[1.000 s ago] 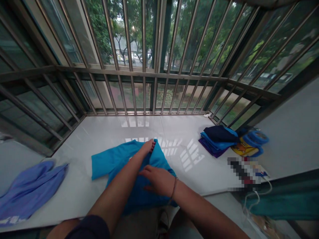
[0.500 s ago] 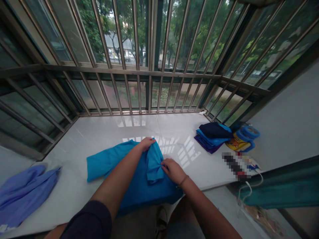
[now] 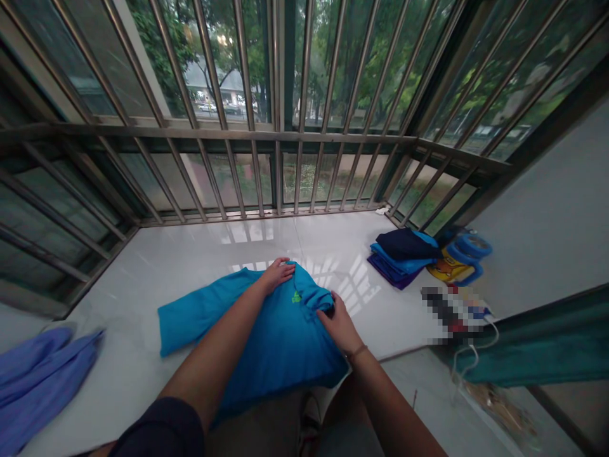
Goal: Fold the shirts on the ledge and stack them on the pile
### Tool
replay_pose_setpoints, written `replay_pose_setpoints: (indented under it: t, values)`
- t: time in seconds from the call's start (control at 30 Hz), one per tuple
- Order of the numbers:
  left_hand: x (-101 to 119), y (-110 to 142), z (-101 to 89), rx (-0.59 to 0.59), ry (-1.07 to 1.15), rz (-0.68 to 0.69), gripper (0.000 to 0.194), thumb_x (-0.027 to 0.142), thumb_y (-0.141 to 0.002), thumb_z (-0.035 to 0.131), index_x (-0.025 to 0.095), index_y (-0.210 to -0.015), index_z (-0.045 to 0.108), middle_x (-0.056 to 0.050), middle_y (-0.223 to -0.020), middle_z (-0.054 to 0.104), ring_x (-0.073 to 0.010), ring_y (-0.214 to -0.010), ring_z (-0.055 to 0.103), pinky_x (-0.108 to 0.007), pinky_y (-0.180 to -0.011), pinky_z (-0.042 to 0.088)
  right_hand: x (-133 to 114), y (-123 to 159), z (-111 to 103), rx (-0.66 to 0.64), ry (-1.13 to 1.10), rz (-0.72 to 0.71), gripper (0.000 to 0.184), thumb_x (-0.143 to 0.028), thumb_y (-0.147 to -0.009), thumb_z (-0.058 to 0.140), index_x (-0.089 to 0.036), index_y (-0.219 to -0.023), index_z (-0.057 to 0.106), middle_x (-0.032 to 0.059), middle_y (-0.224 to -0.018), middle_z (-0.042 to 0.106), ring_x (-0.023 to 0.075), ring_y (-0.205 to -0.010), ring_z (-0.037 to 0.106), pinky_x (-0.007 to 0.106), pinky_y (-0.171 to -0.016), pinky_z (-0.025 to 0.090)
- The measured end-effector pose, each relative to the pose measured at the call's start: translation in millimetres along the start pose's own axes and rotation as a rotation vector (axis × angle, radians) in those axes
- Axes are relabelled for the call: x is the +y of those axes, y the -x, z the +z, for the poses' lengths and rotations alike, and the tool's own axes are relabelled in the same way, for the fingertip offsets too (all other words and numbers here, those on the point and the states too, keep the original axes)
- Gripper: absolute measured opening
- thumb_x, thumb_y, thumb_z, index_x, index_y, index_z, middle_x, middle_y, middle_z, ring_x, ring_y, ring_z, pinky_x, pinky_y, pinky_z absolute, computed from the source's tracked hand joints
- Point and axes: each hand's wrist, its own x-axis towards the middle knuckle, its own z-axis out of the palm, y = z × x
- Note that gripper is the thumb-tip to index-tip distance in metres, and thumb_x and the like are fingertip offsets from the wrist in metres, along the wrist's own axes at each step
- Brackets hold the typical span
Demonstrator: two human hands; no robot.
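Note:
A bright blue shirt [image 3: 280, 336] with a small green logo lies on the white ledge [image 3: 190, 254], its near part hanging over the front edge. My left hand [image 3: 277, 273] rests at the shirt's far edge, fingers curled on the cloth. At the shirt's right side, my right hand [image 3: 339, 322] is closed on a bunched sleeve fold. One sleeve stretches out flat to the left.
A crumpled purple-blue garment [image 3: 38, 374] lies at the ledge's left end. A stack of folded dark and blue clothes [image 3: 402, 257] sits at the right, with blue tape rolls [image 3: 469, 251] and a yellow packet beside it. Metal window bars [image 3: 285, 127] close off the back.
My right hand has drawn the right sleeve fold outward to the right and opened the shirt flatter, so the green logo shows. My left hand stayed at the far edge.

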Motion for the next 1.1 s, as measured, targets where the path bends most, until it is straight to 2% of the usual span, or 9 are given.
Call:
replay_pose_setpoints:
  t: [0.1,0.27,0.4,0.5,0.63,0.73,0.87,0.97,1.1]
  values:
    - [-8.2,17.0,5.8,0.055,-0.143,0.168,0.024,0.036,-0.104,0.062,0.022,-0.124,0.064,-0.018,-0.139,0.074,-0.0272,-0.135,0.071,-0.052,-0.122,0.053,-13.1,-7.1,-3.1,-0.074,0.285,-0.193,0.090,-0.028,-0.072,0.085,-0.022,-0.158,0.057,0.0190,-0.172,0.047,0.0395,-0.161,0.039,0.056,-0.132,0.033]
    - [-35.8,74.2,10.6,0.104,-0.376,0.377,0.032,0.032,-0.097,0.067,0.019,-0.127,0.071,-0.018,-0.158,0.063,-0.0346,-0.159,0.048,-0.058,-0.139,0.024,-28.9,-54.5,-9.9,-0.232,0.481,-0.193,0.015,-0.032,-0.094,0.074,-0.024,-0.104,0.081,0.0086,-0.109,0.081,0.0267,-0.112,0.072,0.034,-0.103,0.052]
    - [-61.3,120.6,-1.2,0.057,-0.768,0.462,0.050,0.042,-0.101,0.066,0.021,-0.146,0.067,-0.017,-0.170,0.054,-0.0375,-0.163,0.043,-0.063,-0.140,0.016,-28.1,-109.8,-31.8,-0.059,0.497,-0.033,0.036,-0.040,-0.109,0.051,-0.018,-0.101,0.079,0.0092,-0.095,0.080,0.0240,-0.092,0.074,0.030,-0.083,0.052]
    - [-66.9,142.3,-20.8,0.063,-1.016,0.491,0.051,0.046,-0.108,0.056,0.022,-0.153,0.063,-0.015,-0.173,0.051,-0.0354,-0.165,0.041,-0.063,-0.140,0.017,-25.1,-129.0,-50.8,0.056,0.525,0.079,0.041,-0.034,-0.110,0.043,-0.011,-0.115,0.077,0.0148,-0.102,0.081,0.0256,-0.092,0.075,0.031,-0.078,0.052]
    - [-69.3,169.8,-58.2,0.229,-1.066,0.396,0.050,0.042,-0.111,0.042,0.017,-0.145,0.068,-0.019,-0.155,0.068,-0.0351,-0.148,0.061,-0.058,-0.132,0.038,-16.7,-94.5,-63.8,0.090,0.559,0.085,0.045,-0.033,-0.108,0.052,-0.007,-0.141,0.067,0.0211,-0.130,0.078,0.0268,-0.118,0.074,0.031,-0.093,0.052]
    - [-84.4,201.3,-85.9,0.325,-1.059,0.306,0.051,0.042,-0.110,0.036,0.017,-0.134,0.073,-0.018,-0.137,0.078,-0.0346,-0.130,0.072,-0.054,-0.120,0.052,-5.1,-38.6,-61.4,0.046,0.590,0.080,0.049,-0.042,-0.111,0.048,-0.008,-0.141,0.067,0.0199,-0.117,0.081,0.0287,-0.110,0.077,0.034,-0.092,0.053]
    - [-109.1,247.1,-108.7,0.402,-1.098,0.270,0.046,0.045,-0.106,0.040,0.023,-0.127,0.074,-0.016,-0.138,0.077,-0.0348,-0.132,0.070,-0.052,-0.121,0.052,5.9,23.5,-46.2,-0.021,0.654,0.048,0.048,-0.051,-0.105,0.064,-0.012,-0.131,0.071,0.0177,-0.104,0.081,0.0321,-0.099,0.077,0.037,-0.087,0.053]
    - [-115.2,275.5,-125.2,0.557,-1.171,0.249,0.050,0.044,-0.106,0.037,0.019,-0.132,0.071,-0.020,-0.149,0.070,-0.0360,-0.140,0.065,-0.052,-0.125,0.048,4.2,43.2,-34.0,-0.062,0.699,-0.011,0.030,-0.043,-0.100,0.071,-0.017,-0.116,0.074,0.0167,-0.109,0.079,0.0327,-0.106,0.074,0.038,-0.094,0.052]
    - [-111.2,305.1,-162.8,0.863,-1.259,-0.088,0.068,0.054,-0.107,0.030,0.005,-0.141,0.063,-0.030,-0.135,0.070,-0.0425,-0.128,0.068,-0.055,-0.112,0.054,-3.4,52.4,-24.4,-0.009,0.755,-0.057,0.032,-0.033,-0.104,0.059,-0.014,-0.127,0.071,0.0247,-0.124,0.071,0.0392,-0.116,0.067,0.050,-0.103,0.051]
